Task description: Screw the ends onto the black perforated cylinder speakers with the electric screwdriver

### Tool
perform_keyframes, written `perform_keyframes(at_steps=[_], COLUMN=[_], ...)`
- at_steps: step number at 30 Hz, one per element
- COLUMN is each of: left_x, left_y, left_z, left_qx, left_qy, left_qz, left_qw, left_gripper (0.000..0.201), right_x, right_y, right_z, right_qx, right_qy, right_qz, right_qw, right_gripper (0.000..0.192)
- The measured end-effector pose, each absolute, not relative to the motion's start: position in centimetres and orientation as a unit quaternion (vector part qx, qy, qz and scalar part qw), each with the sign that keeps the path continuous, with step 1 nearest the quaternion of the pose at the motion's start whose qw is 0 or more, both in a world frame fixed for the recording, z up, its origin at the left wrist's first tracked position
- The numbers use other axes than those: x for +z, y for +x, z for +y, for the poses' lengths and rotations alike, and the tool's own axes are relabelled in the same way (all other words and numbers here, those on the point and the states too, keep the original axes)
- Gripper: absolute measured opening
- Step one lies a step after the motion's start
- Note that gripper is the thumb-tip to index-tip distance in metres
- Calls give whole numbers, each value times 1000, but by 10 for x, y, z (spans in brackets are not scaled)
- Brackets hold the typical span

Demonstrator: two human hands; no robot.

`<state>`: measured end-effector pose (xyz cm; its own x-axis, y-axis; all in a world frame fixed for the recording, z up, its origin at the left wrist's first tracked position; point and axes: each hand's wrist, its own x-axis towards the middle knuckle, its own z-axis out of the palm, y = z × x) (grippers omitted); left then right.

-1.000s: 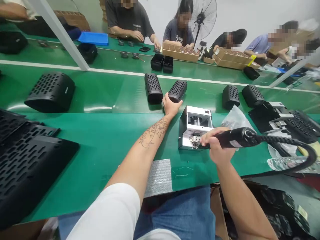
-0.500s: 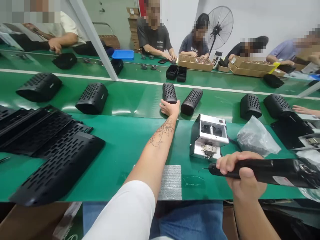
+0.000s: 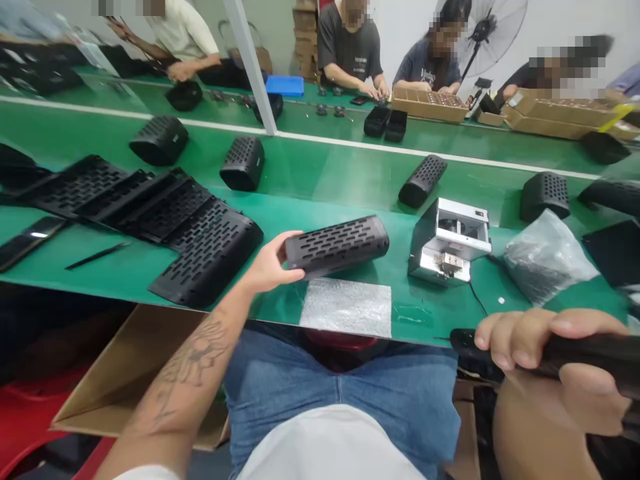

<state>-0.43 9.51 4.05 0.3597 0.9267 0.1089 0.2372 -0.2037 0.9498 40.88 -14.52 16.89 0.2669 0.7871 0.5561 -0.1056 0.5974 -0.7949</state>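
My left hand [image 3: 274,265] grips one end of a black slotted casing [image 3: 340,245], holding it lengthwise above the near edge of the green bench. Just below it lies a sheet of bubble wrap [image 3: 347,308]. My right hand [image 3: 545,340] is wrapped round a black electric screwdriver [image 3: 595,350], whose thin bit points left over the bench edge. Beyond the bubble wrap to the right stands a white and black screw feeder [image 3: 450,243]. A clear plastic bag [image 3: 547,257] with dark small contents sits to its right.
Flat slotted black panels [image 3: 200,247] overlap on the left, near a phone [image 3: 33,241] and black tweezers [image 3: 97,255]. Black casings [image 3: 423,180] stand spaced along the green belt [image 3: 320,167]. A metal post [image 3: 253,67] rises at its far side, with several people working beyond.
My left hand has brought the casing from the belt back toward me, turning it sideways over the bench. My right hand still holds the screwdriver. The view has turned left and downward.
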Motion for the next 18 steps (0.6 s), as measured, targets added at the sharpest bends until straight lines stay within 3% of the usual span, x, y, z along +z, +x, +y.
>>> perform_keyframes(at_steps=[7, 18], left_x=[18, 16], left_y=[-22, -11], left_z=[34, 26], left_qx=[217, 204], left_qy=[735, 731], left_qz=[348, 309], left_qw=[540, 573], left_gripper=[108, 113], right_x=[174, 146], right_y=[365, 345], right_z=[-120, -105], right_qx=[289, 310], right_qy=[-314, -327], right_qz=[-532, -568], right_qw=[731, 689], right_gripper=[28, 28])
